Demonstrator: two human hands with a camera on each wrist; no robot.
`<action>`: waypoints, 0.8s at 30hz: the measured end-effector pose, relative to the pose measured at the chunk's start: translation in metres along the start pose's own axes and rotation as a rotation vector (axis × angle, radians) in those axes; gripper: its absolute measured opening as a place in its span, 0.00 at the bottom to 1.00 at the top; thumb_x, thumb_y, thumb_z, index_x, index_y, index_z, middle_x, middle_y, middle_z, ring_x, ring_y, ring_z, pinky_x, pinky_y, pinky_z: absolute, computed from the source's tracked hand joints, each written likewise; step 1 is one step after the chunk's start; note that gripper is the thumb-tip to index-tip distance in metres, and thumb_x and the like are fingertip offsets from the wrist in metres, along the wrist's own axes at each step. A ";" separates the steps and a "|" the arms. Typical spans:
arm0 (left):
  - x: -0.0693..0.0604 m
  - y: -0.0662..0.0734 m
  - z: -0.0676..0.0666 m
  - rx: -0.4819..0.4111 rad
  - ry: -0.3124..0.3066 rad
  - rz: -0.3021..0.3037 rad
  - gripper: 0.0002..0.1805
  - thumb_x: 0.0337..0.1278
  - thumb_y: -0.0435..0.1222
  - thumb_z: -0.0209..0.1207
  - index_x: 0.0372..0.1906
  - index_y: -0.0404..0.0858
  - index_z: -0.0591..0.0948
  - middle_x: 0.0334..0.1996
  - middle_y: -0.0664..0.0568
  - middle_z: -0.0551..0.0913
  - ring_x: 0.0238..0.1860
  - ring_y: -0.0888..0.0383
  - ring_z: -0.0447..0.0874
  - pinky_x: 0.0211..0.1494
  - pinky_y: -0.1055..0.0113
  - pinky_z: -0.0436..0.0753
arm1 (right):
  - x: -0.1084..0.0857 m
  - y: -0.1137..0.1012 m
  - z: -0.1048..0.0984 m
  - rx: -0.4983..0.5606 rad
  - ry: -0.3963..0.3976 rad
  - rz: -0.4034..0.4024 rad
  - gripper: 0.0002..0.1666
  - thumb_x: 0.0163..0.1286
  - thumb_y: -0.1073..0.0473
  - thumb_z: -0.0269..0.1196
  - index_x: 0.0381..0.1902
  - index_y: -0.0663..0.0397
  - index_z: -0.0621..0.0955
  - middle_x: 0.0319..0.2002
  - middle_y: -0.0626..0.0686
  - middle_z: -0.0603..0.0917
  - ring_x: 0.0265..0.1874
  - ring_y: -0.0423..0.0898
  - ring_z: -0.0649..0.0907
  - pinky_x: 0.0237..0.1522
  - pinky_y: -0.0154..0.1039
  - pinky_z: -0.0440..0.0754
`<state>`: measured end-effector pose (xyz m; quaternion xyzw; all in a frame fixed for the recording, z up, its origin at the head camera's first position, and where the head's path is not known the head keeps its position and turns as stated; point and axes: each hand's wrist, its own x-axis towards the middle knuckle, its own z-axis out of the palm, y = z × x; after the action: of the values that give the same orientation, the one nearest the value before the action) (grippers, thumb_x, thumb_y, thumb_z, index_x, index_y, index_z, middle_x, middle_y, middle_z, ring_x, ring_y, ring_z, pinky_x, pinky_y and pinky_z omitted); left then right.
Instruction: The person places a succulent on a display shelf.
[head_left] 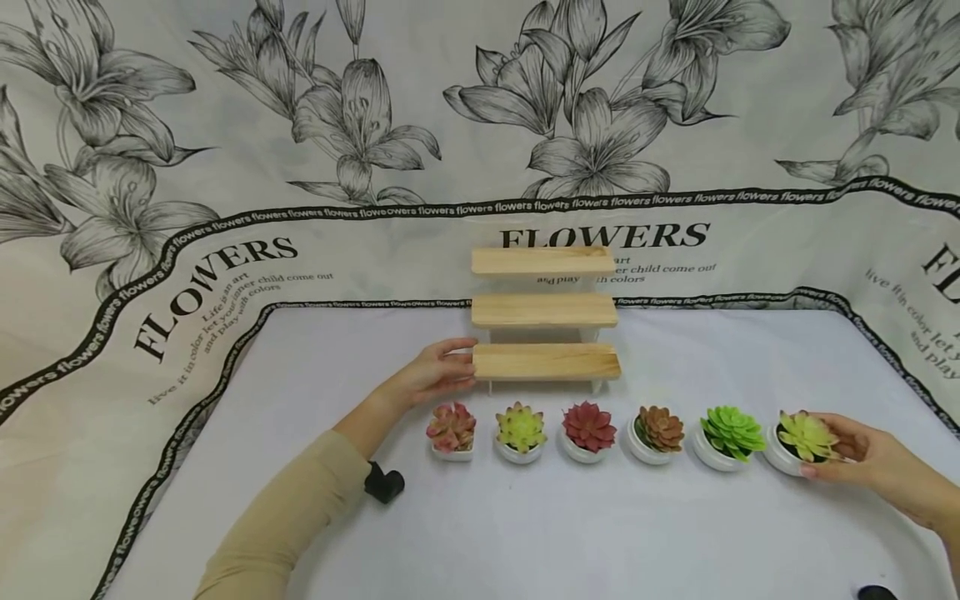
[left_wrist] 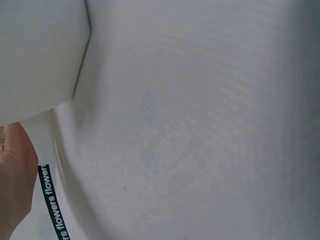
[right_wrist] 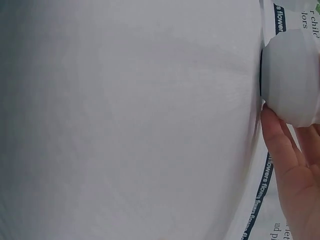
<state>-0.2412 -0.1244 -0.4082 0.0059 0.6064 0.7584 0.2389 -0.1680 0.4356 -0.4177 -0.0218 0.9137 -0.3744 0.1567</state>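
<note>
A three-tier wooden stand (head_left: pixel 546 363) stands at the back middle of the white table. At its lowest shelf's left end is my left hand (head_left: pixel 431 375), fingers around the edge. My right hand (head_left: pixel 862 454) grips the rightmost white pot, which holds a yellow-green succulent (head_left: pixel 807 435). In the right wrist view the fingers of my right hand (right_wrist: pixel 295 170) lie against a white pot (right_wrist: pixel 290 77). The left wrist view shows part of my left hand (left_wrist: pixel 17 172) at the left edge, beside a large pale shape (left_wrist: pixel 40 60).
Left of that pot, in a row, are potted succulents: bright green (head_left: pixel 732 433), brown (head_left: pixel 658 429), dark red (head_left: pixel 589 427), yellow-green (head_left: pixel 521 427) and pink-red (head_left: pixel 452 428). A black object (head_left: pixel 385 483) lies by the left sleeve, another (head_left: pixel 876 592) at the bottom right. Flower-printed cloth (head_left: pixel 405 258) hangs behind.
</note>
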 end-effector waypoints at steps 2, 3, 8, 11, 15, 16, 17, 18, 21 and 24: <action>-0.001 -0.002 -0.001 -0.006 0.003 -0.002 0.31 0.60 0.19 0.48 0.69 0.32 0.58 0.63 0.33 0.62 0.41 0.58 0.77 0.46 0.68 0.81 | 0.000 -0.001 0.000 -0.010 -0.006 0.011 0.51 0.64 0.53 0.63 0.68 0.75 0.46 0.54 0.60 0.70 0.36 0.18 0.65 0.33 0.27 0.78; -0.001 -0.003 -0.001 -0.009 0.007 -0.005 0.31 0.60 0.19 0.48 0.69 0.32 0.58 0.63 0.33 0.62 0.41 0.58 0.77 0.45 0.69 0.81 | 0.000 -0.002 0.000 -0.018 -0.001 0.017 0.52 0.64 0.53 0.63 0.68 0.76 0.46 0.54 0.61 0.70 0.35 0.17 0.65 0.32 0.27 0.77; 0.000 -0.003 0.000 -0.018 0.005 0.011 0.31 0.60 0.19 0.47 0.69 0.31 0.58 0.61 0.34 0.64 0.40 0.58 0.77 0.44 0.70 0.82 | 0.000 -0.008 -0.005 -0.056 0.031 0.024 0.53 0.65 0.52 0.62 0.66 0.80 0.44 0.61 0.80 0.51 0.35 0.15 0.57 0.31 0.24 0.74; 0.000 -0.002 0.001 -0.019 0.000 0.016 0.31 0.60 0.18 0.47 0.69 0.31 0.58 0.59 0.34 0.66 0.39 0.58 0.77 0.43 0.70 0.82 | 0.001 -0.010 -0.009 -0.054 0.062 0.011 0.53 0.64 0.53 0.63 0.66 0.81 0.44 0.62 0.80 0.51 0.35 0.14 0.57 0.31 0.22 0.74; 0.001 -0.001 0.002 -0.026 0.007 0.006 0.31 0.59 0.18 0.47 0.69 0.31 0.58 0.58 0.36 0.67 0.38 0.58 0.78 0.41 0.71 0.82 | 0.003 -0.012 -0.018 -0.052 0.098 0.028 0.55 0.63 0.49 0.63 0.69 0.74 0.44 0.66 0.73 0.53 0.37 0.17 0.59 0.37 0.30 0.76; 0.001 -0.001 0.002 -0.027 0.009 0.004 0.31 0.59 0.18 0.47 0.69 0.31 0.58 0.58 0.36 0.67 0.38 0.58 0.78 0.41 0.71 0.82 | 0.003 -0.014 -0.020 -0.048 0.097 0.029 0.55 0.64 0.49 0.63 0.69 0.73 0.43 0.67 0.73 0.52 0.38 0.19 0.58 0.42 0.35 0.77; 0.001 -0.001 0.002 -0.026 0.012 0.003 0.31 0.59 0.18 0.47 0.69 0.32 0.58 0.58 0.36 0.67 0.38 0.58 0.78 0.41 0.71 0.82 | 0.003 -0.015 -0.021 -0.045 0.120 0.036 0.53 0.63 0.48 0.63 0.72 0.64 0.46 0.67 0.64 0.58 0.38 0.19 0.59 0.41 0.37 0.77; 0.001 -0.001 0.002 -0.025 0.015 0.002 0.31 0.59 0.18 0.48 0.69 0.32 0.58 0.59 0.36 0.67 0.38 0.58 0.78 0.41 0.71 0.82 | 0.003 -0.018 -0.023 -0.049 0.131 0.031 0.53 0.63 0.48 0.63 0.72 0.64 0.46 0.65 0.60 0.62 0.37 0.20 0.60 0.41 0.37 0.77; 0.001 0.000 0.002 -0.021 0.015 0.000 0.31 0.59 0.19 0.48 0.69 0.31 0.58 0.59 0.36 0.66 0.39 0.58 0.77 0.42 0.70 0.82 | 0.002 -0.031 -0.025 -0.053 0.163 -0.022 0.51 0.62 0.52 0.64 0.70 0.69 0.49 0.54 0.46 0.69 0.35 0.20 0.64 0.37 0.32 0.76; 0.001 0.000 0.001 -0.021 0.010 -0.001 0.32 0.59 0.18 0.48 0.69 0.31 0.58 0.59 0.36 0.66 0.39 0.58 0.78 0.42 0.70 0.82 | 0.000 -0.048 -0.026 -0.067 0.192 -0.069 0.50 0.62 0.57 0.65 0.66 0.80 0.49 0.46 0.43 0.67 0.32 0.18 0.65 0.29 0.21 0.71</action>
<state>-0.2418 -0.1232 -0.4079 -0.0008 0.5998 0.7645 0.2364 -0.1799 0.4187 -0.3666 -0.0226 0.9353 -0.3489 0.0546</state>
